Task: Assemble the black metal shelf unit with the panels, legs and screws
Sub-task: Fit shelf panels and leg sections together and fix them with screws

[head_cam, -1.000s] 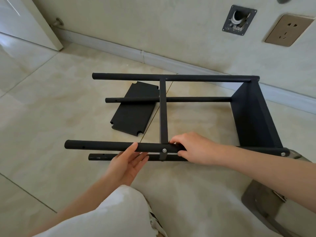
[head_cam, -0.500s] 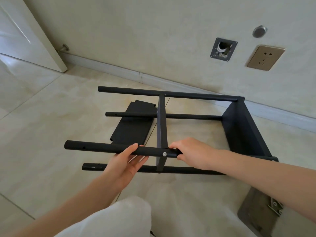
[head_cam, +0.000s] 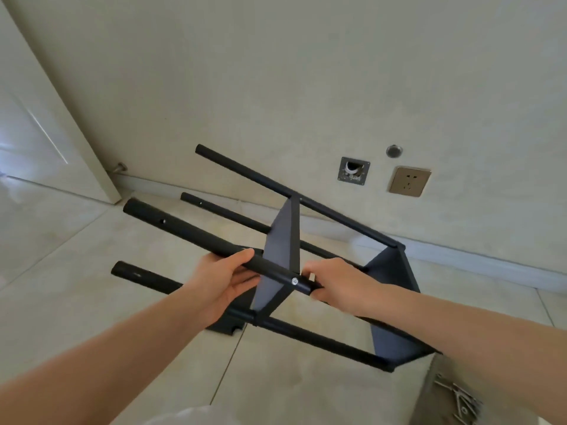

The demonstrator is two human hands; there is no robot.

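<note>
The black shelf frame (head_cam: 282, 240) is tilted, its left ends raised off the floor and its right end low. It has several round legs joined by a middle panel (head_cam: 280, 262) and an end panel (head_cam: 392, 289). My left hand (head_cam: 224, 283) grips the near upper leg (head_cam: 184, 231) from below, left of the middle panel. My right hand (head_cam: 331, 282) grips the same leg just right of a silver screw (head_cam: 295, 281). A loose black panel (head_cam: 227, 328) lies on the floor under the frame, mostly hidden.
Loose silver screws (head_cam: 460, 400) lie on a grey sheet at the bottom right. A wall with a socket (head_cam: 409, 181) and a square metal outlet (head_cam: 353, 171) stands close behind. A white door (head_cam: 46, 133) is at the left. The floor is tiled.
Both hands have lifted the frame by the near leg, so its left ends now point up and it stands tilted. The camera has tipped up toward the wall.
</note>
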